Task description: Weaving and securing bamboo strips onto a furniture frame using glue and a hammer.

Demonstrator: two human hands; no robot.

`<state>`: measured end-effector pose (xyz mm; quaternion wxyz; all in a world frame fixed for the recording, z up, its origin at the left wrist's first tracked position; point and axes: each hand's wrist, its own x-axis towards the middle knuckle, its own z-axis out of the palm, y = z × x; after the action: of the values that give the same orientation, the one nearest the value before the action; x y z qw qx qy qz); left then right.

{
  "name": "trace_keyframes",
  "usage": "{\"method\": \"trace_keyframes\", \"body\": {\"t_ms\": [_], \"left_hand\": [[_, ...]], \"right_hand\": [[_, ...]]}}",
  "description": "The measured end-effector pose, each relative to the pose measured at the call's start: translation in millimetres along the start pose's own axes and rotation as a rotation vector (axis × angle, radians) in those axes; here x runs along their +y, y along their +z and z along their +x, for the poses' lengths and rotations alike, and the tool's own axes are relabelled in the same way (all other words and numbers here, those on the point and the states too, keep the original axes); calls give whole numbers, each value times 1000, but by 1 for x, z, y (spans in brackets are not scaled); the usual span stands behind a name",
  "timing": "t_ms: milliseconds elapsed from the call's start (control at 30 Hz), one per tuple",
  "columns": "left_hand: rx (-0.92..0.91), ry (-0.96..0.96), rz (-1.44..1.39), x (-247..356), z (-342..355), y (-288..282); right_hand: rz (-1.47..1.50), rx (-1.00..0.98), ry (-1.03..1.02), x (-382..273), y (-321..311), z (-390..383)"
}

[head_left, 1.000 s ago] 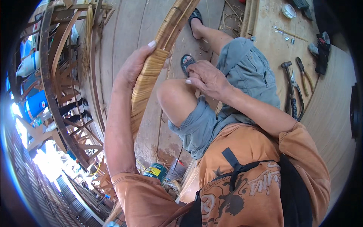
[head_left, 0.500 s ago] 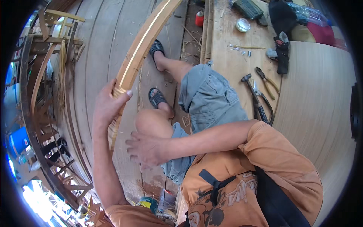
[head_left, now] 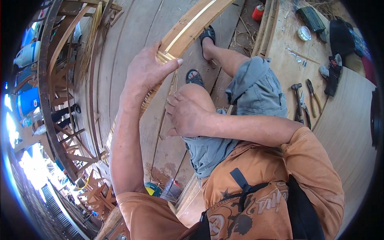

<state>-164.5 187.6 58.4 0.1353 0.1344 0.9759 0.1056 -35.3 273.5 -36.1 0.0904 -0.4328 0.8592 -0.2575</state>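
Note:
My left hand [head_left: 148, 70] grips a long curved wooden piece [head_left: 196, 28] with a pale strip along its middle. Its thumb presses on a band of cane wrapping [head_left: 166, 58] at the near end of the bare wood. More wrapped cane runs down the piece behind my left wrist and forearm, which partly hide it. My right hand [head_left: 190, 116] is beside my bent knee, fingers somewhat spread and nothing visible in it; the palm side is hidden.
On the wooden bench at right lie a hammer [head_left: 297, 100], pliers [head_left: 314, 96], scissors [head_left: 305, 110] and a round tin [head_left: 304, 33]. A red bottle [head_left: 258, 13] stands beyond. Wooden frames [head_left: 52, 80] and a blue container [head_left: 28, 102] are at left; a green can [head_left: 153, 189] stands near.
The view has turned, shifting the scene rightward. The left hand keeps its grip on the curved wood, both higher in view. My right hand has moved closer to the knee.

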Motion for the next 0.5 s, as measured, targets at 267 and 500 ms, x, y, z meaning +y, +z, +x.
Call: {"method": "trace_keyframes", "body": {"t_ms": [267,500], "left_hand": [[-74,10,-33,-1,-1,-1],[-120,-24,-27,5,-4,-2]], "right_hand": [[43,286,244,68,-4,-5],[167,374,756,187,-65,-95]]}}
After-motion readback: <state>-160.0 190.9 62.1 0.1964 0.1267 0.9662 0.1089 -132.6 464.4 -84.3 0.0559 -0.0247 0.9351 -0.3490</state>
